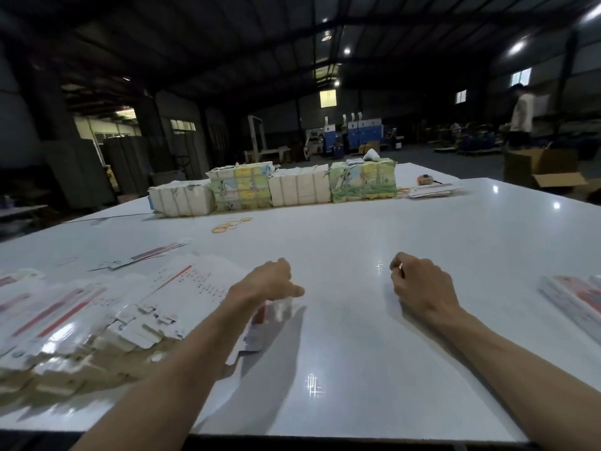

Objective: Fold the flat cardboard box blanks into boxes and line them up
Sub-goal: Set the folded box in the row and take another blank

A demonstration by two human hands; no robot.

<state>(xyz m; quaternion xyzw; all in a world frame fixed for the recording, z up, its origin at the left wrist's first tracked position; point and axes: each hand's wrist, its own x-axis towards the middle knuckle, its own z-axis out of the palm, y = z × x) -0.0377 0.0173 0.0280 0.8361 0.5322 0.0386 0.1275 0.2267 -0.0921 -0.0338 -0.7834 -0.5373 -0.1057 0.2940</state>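
At a white tabletop (357, 229), the left hand (271, 281) grips a blurred box blank (271, 315) beside the heap of flat blanks (97, 307) — the right hand (421, 283) hovers well apart, fingers curled; whether it holds anything cannot be told.

blank (270, 312) under left hand (273, 281) blurred, right stack (572, 297) cut off

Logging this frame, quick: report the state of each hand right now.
Left hand: fingers curled, gripping a blurred box blank.
Right hand: fingers curled, nothing visibly held.
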